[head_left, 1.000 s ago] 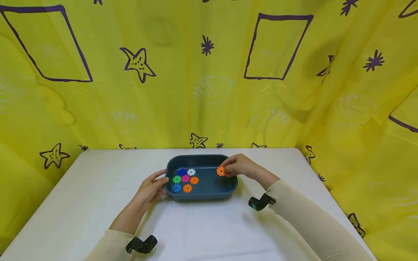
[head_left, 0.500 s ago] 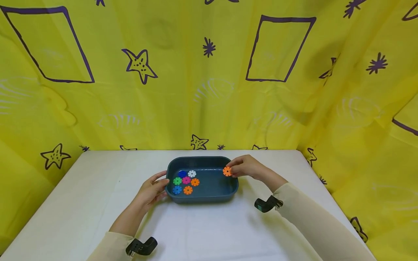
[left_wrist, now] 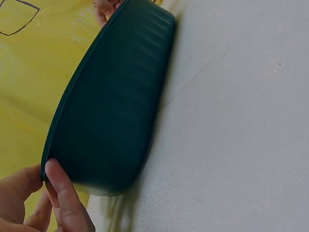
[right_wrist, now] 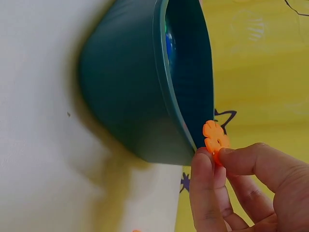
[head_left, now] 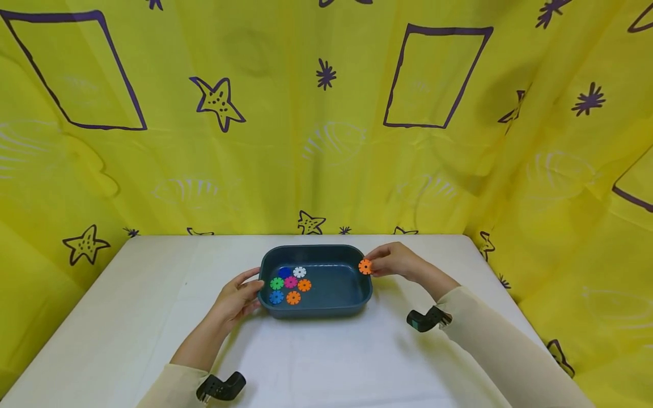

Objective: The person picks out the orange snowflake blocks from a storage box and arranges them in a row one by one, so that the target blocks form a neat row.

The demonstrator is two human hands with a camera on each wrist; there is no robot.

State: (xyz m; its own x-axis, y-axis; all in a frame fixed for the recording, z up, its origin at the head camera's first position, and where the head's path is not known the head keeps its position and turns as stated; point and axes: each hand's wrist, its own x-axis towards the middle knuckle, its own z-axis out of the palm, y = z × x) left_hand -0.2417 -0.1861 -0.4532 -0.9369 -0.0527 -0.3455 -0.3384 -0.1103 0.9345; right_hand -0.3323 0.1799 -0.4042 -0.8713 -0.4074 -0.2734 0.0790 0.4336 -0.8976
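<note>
A dark teal plastic basin (head_left: pixel 316 311) stands on the white table. My left hand (head_left: pixel 236 297) grips its left rim, the thumb over the edge and fingers against the outer wall. My right hand (head_left: pixel 400 263) pinches an orange notched disc (head_left: pixel 365 267) between thumb and fingertips at the basin's right rim. In the right wrist view the orange snowflake disc (right_wrist: pixel 216 140) stands on edge close beside the rim. Several discs lie in the left half of the basin: a pink disc (head_left: pixel 291 282), a green disc (head_left: pixel 277 283), a white disc (head_left: pixel 299 272), blue and orange ones.
The white table (head_left: pixel 326 362) stretches around the basin. A yellow curtain (head_left: pixel 285 170) with starfish drawings hangs behind and along both sides. Black wrist cameras, such as the right camera (head_left: pixel 425 319), sit at both sleeves. An orange sliver (right_wrist: pixel 136 230) shows at the right wrist view's lower edge.
My right hand has moved right with the orange disc, from over the basin's inside to its right rim. My left hand keeps its grip, and the other discs lie as before.
</note>
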